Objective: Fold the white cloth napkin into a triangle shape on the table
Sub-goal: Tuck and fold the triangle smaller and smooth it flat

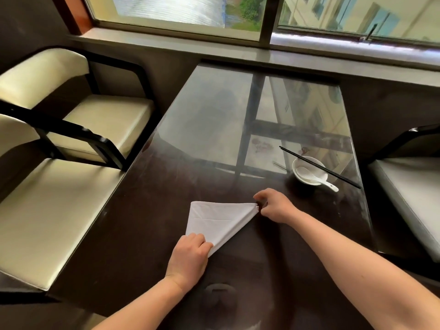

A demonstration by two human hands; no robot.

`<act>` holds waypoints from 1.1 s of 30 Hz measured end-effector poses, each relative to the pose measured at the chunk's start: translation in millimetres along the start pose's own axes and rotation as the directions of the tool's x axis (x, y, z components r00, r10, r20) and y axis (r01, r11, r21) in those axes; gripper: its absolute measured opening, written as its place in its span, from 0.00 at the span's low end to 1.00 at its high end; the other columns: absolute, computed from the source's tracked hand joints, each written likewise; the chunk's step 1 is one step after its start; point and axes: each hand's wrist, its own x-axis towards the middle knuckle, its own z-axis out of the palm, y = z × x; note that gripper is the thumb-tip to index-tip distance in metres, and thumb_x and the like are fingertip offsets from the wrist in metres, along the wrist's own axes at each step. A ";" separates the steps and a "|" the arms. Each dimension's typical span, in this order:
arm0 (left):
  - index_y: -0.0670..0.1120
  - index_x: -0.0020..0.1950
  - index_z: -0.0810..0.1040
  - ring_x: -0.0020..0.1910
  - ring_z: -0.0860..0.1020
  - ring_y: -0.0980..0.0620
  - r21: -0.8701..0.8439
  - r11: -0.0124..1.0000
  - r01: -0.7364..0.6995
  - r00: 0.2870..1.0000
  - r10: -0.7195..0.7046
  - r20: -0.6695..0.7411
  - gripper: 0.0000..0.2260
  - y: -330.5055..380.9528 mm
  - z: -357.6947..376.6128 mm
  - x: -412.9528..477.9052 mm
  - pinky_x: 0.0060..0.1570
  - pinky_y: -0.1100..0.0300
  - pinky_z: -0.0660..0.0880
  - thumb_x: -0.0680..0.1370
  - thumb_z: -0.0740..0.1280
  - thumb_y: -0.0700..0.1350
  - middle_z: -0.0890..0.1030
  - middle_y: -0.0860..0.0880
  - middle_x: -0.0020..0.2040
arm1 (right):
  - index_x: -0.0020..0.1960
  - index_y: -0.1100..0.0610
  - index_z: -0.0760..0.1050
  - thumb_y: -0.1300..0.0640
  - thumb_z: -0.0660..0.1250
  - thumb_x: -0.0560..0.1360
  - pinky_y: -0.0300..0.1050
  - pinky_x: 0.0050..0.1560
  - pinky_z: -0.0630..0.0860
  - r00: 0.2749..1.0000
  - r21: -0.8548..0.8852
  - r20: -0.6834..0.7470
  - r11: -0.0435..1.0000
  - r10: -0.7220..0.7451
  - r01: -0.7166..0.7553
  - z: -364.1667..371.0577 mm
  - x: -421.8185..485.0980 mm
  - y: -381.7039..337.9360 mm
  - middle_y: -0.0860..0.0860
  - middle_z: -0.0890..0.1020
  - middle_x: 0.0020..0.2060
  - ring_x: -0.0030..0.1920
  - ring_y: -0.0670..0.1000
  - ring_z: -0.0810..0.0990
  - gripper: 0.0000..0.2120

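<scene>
The dark, glossy tabletop point(154, 234) fills the middle of the frame and mirrors the window above it. Low in the centre lies the white cloth napkin point(220, 220), already a flat triangle: one corner points to the upper left, one to the right, one toward the bottom of the frame.

The left hand point(190, 254) presses and pinches the bottom corner, its fingers closed on the cloth. The right hand point(273, 206) pinches the stacked layers at the right corner between thumb and fingertips.

The step in hand looks like the last one: squaring the layered edges and setting the crease. The next move probably calls for lining up the loose plies at the right tip, then smoothing along the fold without dragging the cloth.

To the right, well apart, sit a small white bowl point(316, 181) with a spoon point(317, 178) and black chopsticks point(319, 167) across it.
</scene>
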 end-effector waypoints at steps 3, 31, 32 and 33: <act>0.50 0.39 0.82 0.31 0.73 0.49 0.010 1.000 -0.008 1.000 0.008 -0.001 0.10 -3.4 -1.2 0.6 0.30 0.57 0.70 0.64 0.77 0.37 0.77 0.51 0.34 | 0.58 0.56 0.81 0.67 0.71 0.67 0.40 0.53 0.77 1.000 0.061 -0.005 0.998 0.001 0.000 11.0 -4.0 3.9 0.48 0.83 0.45 0.45 0.48 0.81 0.20; 0.45 0.34 0.76 0.35 0.73 0.44 0.123 0.988 -0.089 0.993 0.098 -0.065 0.07 65.5 34.6 85.1 0.30 0.53 0.67 0.68 0.73 0.41 0.76 0.46 0.36 | 0.42 0.60 0.83 0.65 0.71 0.74 0.42 0.26 0.75 0.984 0.554 0.030 0.817 0.174 -0.161 40.3 -47.2 25.0 0.55 0.83 0.33 0.31 0.49 0.81 0.03; 0.45 0.34 0.76 0.35 0.73 0.45 0.114 0.990 -0.087 0.992 0.096 -0.078 0.07 66.8 35.1 84.4 0.30 0.53 0.67 0.69 0.72 0.42 0.76 0.47 0.36 | 0.42 0.60 0.82 0.64 0.70 0.74 0.42 0.25 0.74 0.982 0.527 0.051 0.831 0.180 -0.180 39.8 -46.8 23.5 0.55 0.83 0.33 0.30 0.49 0.81 0.03; 0.45 0.34 0.77 0.35 0.73 0.45 0.105 0.991 -0.081 0.992 0.091 -0.090 0.07 67.9 35.8 84.6 0.30 0.53 0.67 0.70 0.72 0.42 0.76 0.47 0.36 | 0.43 0.59 0.82 0.63 0.69 0.75 0.41 0.24 0.73 0.980 0.493 0.065 0.847 0.190 -0.197 39.6 -46.5 22.3 0.54 0.83 0.34 0.30 0.49 0.82 0.04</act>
